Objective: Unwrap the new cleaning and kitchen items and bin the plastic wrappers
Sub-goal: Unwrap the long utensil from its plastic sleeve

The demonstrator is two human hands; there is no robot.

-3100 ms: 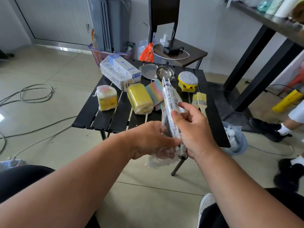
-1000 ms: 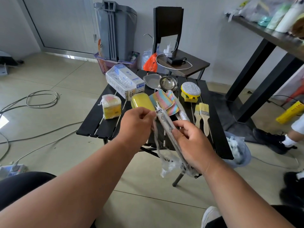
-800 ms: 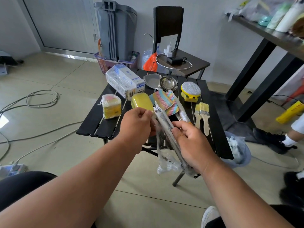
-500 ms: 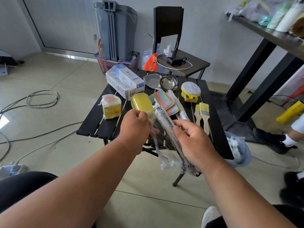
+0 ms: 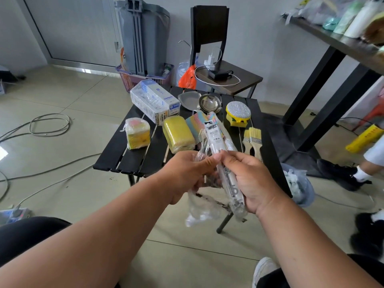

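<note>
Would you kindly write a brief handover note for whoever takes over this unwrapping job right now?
Left hand: pinches the loose clear wrapper.
Right hand: grips the long packaged item, held over the black table's near edge.
Done: two brushes and scrubber lie unwrapped; the bin on the floor to the right holds wrappers.
Left: finish stripping this item, bin its plastic, then the wrapped sponges, yellow sponge and white box.
</note>
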